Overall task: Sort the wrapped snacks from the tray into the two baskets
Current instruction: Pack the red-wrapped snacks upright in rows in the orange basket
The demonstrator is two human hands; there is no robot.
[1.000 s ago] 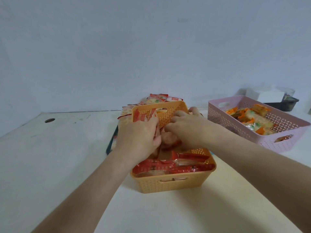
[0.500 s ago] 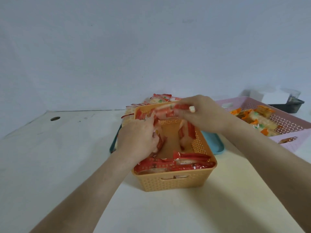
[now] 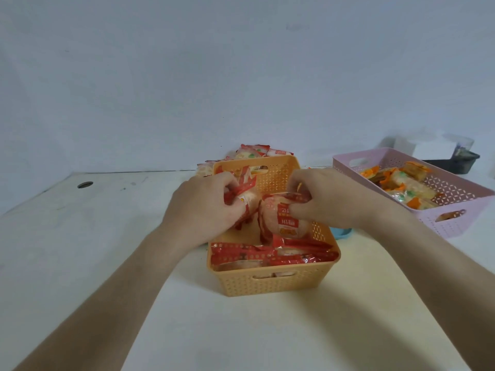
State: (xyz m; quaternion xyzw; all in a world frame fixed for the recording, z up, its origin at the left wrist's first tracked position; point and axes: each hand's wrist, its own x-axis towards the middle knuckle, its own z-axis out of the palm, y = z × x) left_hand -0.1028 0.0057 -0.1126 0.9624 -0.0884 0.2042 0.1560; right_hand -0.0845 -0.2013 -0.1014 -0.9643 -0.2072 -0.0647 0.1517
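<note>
An orange basket (image 3: 270, 283) stands in front of me with several red-wrapped snacks (image 3: 249, 254) lying along its near side. My left hand (image 3: 203, 207) is inside the basket, closed around red-wrapped snacks (image 3: 245, 183) that stand upright. My right hand (image 3: 329, 199) pinches the top of one red-wrapped snack (image 3: 285, 220) held upright in the middle of the basket. Behind the basket, more wrapped snacks (image 3: 254, 151) lie piled on a teal tray (image 3: 341, 232), mostly hidden. A pink basket (image 3: 452, 223) at the right holds orange-and-green wrapped snacks (image 3: 401, 183).
The baskets sit on a white table that meets a plain wall. A round cable hole (image 3: 85, 185) is at the far left. A black container (image 3: 455, 163) and a white box stand behind the pink basket.
My right hand came down from above the basket's far rim and now holds a red snack upright inside the basket. My left hand stayed gripping snacks at the basket's left side.
</note>
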